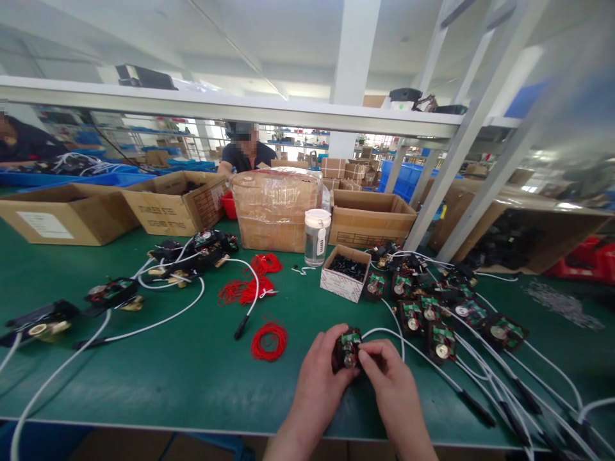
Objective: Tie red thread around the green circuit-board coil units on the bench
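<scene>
Near the table's front edge, a small black housing with a green circuit board (350, 342) sits between my two hands. My left hand (318, 371) is closed round its left side, thumb at the front. My right hand (391, 378) is closed, thumb and forefinger pinched at the board's right edge; anything between those fingertips is too small to make out. A white cable runs from the housing's right side to a black plug (478, 408). Just behind stands a small carton of black parts (343, 288).
Several similar open units (441, 342) with white cables crowd the right. More units (113, 291) lie left. Bundles of red wire (269, 341) rest in the middle. A clear bottle (315, 240) and a taped cardboard box (271, 211) stand behind. Metal posts (449, 173) rise right. A person (247, 153) sits opposite.
</scene>
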The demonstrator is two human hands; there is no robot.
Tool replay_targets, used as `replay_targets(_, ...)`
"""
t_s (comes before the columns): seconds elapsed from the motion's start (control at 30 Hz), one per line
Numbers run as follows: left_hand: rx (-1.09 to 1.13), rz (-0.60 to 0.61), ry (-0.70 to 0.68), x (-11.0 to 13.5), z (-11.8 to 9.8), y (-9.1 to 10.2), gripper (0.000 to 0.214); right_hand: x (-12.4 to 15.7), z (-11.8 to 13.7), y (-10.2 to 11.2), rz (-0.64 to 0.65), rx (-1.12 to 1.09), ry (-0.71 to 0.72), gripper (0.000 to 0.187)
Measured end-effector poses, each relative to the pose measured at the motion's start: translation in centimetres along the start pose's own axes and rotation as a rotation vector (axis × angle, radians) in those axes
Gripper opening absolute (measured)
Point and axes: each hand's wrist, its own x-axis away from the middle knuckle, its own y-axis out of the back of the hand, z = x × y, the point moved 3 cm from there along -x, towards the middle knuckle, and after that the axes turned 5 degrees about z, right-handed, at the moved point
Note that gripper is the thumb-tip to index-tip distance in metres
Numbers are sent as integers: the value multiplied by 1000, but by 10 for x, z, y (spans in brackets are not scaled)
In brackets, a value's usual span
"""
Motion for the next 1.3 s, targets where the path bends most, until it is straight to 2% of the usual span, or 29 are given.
replay_targets(0.5, -37, 7, -29, -1, 1, 1, 65, -3, -6, -4, 22, -60, -93, 28)
replay_targets(0.83, -13, 8, -18, -3, 1, 1, 64, 4, -9, -16, -131, -82, -120, 30)
replay_targets(1.03, -5, 5, -23, -3, 3, 0, 63, 0, -1, -14, -137, -104, -93, 28)
replay_targets(1.1, -1, 4, -26, -3, 3, 0, 63, -1, 1, -13, -117, -112, -81, 28)
replay_targets(1.2, -3, 8, -16, -2, 2, 0, 63, 0, -1, -9, -15, -77, -63, 28)
replay_targets(1.3, -35, 29, 39, -2, 1, 0, 66, 4, -12, 7, 57, 104, -45, 31)
